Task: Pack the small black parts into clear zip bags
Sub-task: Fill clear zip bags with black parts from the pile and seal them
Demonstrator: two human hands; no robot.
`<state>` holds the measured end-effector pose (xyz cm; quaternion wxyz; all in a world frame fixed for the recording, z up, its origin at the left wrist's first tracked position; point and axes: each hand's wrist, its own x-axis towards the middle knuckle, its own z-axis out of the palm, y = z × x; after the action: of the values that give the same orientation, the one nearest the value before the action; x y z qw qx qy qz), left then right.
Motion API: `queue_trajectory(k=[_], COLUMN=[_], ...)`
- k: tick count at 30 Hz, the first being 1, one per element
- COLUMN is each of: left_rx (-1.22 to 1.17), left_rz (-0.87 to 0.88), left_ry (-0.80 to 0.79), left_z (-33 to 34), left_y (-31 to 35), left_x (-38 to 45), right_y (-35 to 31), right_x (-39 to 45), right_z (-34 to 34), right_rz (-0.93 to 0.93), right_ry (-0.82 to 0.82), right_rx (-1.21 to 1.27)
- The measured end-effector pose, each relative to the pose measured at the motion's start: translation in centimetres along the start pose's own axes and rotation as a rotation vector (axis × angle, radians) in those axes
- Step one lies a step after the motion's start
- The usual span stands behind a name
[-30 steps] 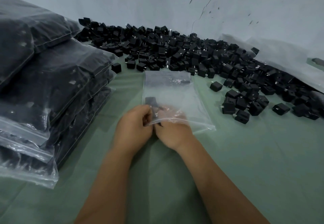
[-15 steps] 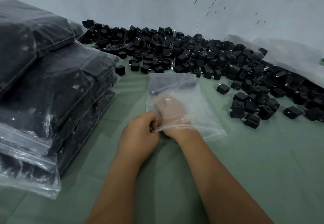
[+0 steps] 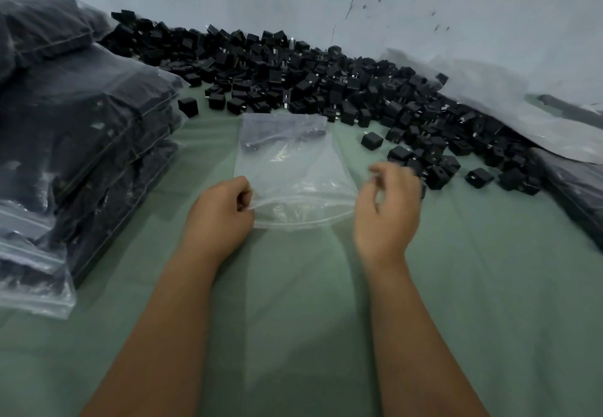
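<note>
On green cloth [image 3: 489, 286], left hand [image 3: 218, 217] pinches the zip bag [image 3: 293, 168]; right hand [image 3: 388, 207] hovers loosely curled, empty.

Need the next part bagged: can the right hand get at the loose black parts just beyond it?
Probably yes. The right hand holds nothing, and the nearest loose black parts lie uncovered on the green cloth just past its fingers.

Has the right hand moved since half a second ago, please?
Yes. The right hand has come out of the clear zip bag and swung to the right, toward the loose black parts, while the left hand pinches the bag's mouth.
</note>
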<state>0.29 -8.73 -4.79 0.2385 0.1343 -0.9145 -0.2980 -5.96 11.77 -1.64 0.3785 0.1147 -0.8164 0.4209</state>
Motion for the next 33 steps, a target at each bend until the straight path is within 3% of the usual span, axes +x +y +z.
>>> queue_trajectory(k=[2, 4, 6, 9, 13, 17, 20, 23, 25, 30, 33], left_rx=[-0.005, -0.008, -0.012, -0.034, -0.016, -0.014, -0.038, -0.041, -0.062, -0.104, -0.123], left_rz=[-0.002, -0.002, -0.006, -0.030, -0.012, -0.009, -0.026, -0.020, -0.015, -0.022, -0.015], left_ry=[0.000, -0.005, -0.010, -0.015, -0.016, -0.001, 0.010, -0.001, -0.012, 0.035, 0.043], left_z=[0.0, -0.1, -0.1, -0.1, -0.1, -0.1, -0.1, -0.2, -0.3, -0.4, -0.5], left_y=[0.1, 0.1, 0.2, 0.4, 0.9, 1.0, 1.1, 1.2, 1.4, 1.6, 1.8], left_x=[0.0, -0.1, -0.1, -0.1, -0.2, -0.3, -0.3, -0.3, -0.3, -0.5, -0.5], right_y=[3.0, 5.2, 6.3, 6.1, 5.4, 2.6, -0.8, -3.7, -5.0, -4.7, -3.8], right_x=[1.5, 2.3, 2.3, 2.0, 1.7, 1.4, -0.1, -2.3, -3.5, -4.4, -4.1], right_z=[-0.4, -1.0, -0.9, -0.4, -0.1, -0.2, -0.2, 0.7, 1.5, 3.2, 3.6], right_rz=[0.195, 0.362, 0.371, 0.231, 0.219, 0.216, -0.026, -0.285, -0.361, -0.233, -0.169], right_ry=[-0.130, -0.369, -0.472, -0.370, -0.304, -0.137, -0.202, -0.270, -0.331, -0.531, -0.542], right_rx=[-0.233, -0.450, -0.495, -0.413, -0.328, 0.062, 0.243, 0.196, 0.171, 0.003, -0.064])
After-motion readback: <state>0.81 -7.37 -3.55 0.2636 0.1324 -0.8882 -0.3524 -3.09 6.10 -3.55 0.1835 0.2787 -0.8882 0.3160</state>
